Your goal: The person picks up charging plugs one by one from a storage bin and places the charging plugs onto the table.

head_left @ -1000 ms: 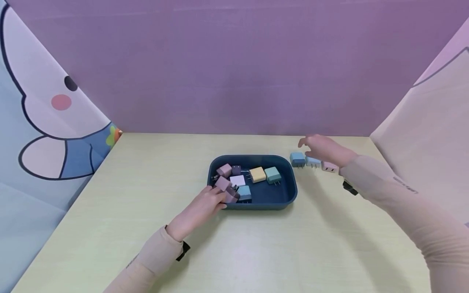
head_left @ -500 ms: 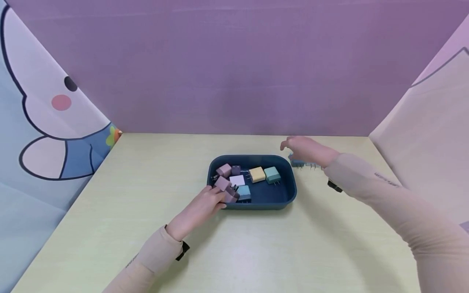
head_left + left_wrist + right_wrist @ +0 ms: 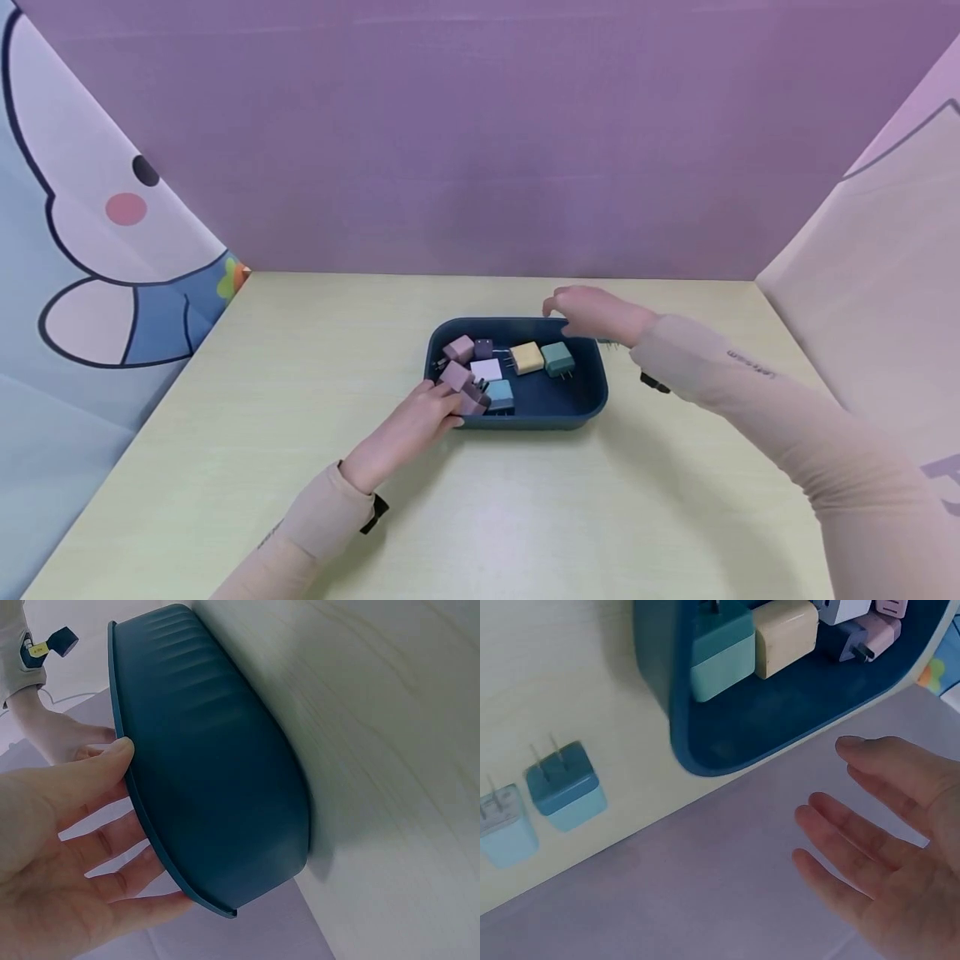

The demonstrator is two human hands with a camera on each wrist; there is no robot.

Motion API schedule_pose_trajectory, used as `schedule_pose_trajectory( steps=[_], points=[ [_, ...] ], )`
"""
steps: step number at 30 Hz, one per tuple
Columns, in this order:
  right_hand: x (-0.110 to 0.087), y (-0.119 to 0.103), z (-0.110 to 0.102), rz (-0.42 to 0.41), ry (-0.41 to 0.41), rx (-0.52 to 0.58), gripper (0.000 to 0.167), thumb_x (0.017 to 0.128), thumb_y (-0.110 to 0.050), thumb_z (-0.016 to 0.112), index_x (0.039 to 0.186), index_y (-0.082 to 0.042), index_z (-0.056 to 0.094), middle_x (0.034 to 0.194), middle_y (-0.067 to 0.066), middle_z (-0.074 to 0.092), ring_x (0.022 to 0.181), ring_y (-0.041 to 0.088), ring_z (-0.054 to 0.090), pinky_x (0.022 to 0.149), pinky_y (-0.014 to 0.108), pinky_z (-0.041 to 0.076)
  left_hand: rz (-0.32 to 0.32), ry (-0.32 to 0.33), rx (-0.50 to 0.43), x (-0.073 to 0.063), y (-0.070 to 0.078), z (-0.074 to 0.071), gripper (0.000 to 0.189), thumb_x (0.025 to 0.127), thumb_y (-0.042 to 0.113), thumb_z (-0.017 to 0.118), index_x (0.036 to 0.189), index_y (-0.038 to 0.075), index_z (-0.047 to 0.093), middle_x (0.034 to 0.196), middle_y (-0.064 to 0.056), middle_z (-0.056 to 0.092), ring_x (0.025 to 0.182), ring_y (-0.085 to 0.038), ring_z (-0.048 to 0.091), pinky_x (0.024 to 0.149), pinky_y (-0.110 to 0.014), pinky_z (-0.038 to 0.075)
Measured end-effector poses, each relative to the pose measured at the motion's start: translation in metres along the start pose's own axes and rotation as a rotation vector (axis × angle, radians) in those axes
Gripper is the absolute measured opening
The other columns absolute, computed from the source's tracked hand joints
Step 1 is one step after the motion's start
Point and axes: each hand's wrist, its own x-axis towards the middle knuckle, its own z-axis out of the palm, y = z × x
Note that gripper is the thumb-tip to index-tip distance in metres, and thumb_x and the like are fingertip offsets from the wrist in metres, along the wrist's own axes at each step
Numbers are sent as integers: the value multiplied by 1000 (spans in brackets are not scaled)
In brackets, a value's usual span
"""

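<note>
Head view: a dark blue, rounded rectangular plastic box [image 3: 555, 422] stands on the pale wood-grain table [image 3: 525, 517], just below the middle of the frame. The fingers of the left hand [image 3: 408, 425] pinch its rim at the lower left corner, with the thumb outside. The right hand [image 3: 596, 312] is near the upper right corner, its fingers loosely spread. A yellow block-shaped charger [image 3: 527, 357] and a green block-shaped charger [image 3: 557, 357] lie inside the box, near these fingers. In the right wrist view, a two-tone blue block-shaped charger [image 3: 566, 786] lies on the table at left, well apart from them.
</note>
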Motion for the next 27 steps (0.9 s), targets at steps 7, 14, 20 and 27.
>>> schedule_pose_trajectory(
  steps=[7,14,20,27],
  points=[
    [10,-6,3,7,-34,13,34,77,-5,67,110,-2,59,109,14,58,99,25,55,83,35,44,-1,1,4,0,1,0,11,77,15,68,82,8,62,83,-3,61,65,-16,39,60,-24,33],
    [20,-14,10,22,-92,44,36,78,-7,67,112,-4,57,113,12,56,104,25,52,84,34,43,-3,-1,-2,1,1,0,10,77,15,68,81,8,62,82,-3,60,65,-16,40,60,-25,33],
    [27,-19,15,32,-127,78,37,79,-5,65,114,-3,56,115,12,55,105,24,51,84,33,43,-5,0,-6,1,1,0,11,77,15,68,82,7,63,83,-3,61,65,-16,40,60,-25,32],
    [35,-23,22,33,-177,119,38,80,0,60,117,-1,54,120,12,52,107,24,51,83,33,43,-15,-3,-13,2,1,0,13,76,15,69,85,6,64,85,-4,62,66,-16,41,60,-25,33]
  ],
)
